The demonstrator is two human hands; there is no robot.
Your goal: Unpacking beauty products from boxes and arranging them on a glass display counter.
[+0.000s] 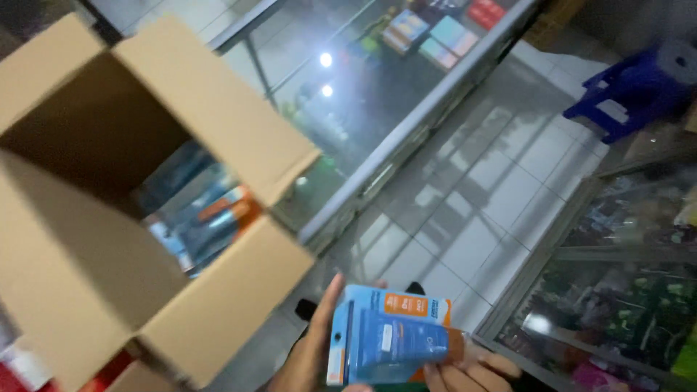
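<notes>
Both hands are gripping 1 blue pack [388, 341] low in the frame. The left hand [308, 348] is cupping its left edge, fingers stretching up behind it; the right hand [468, 370] is pinching its lower right corner, fingertips [443, 377] curling underneath. An open box [109, 218] is sitting to the left, holding similar packs [207, 214].

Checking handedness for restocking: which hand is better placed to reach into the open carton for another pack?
Probably left. The left hand is on the pack's side nearest the open carton; the right hand supports it from farther away.
</notes>
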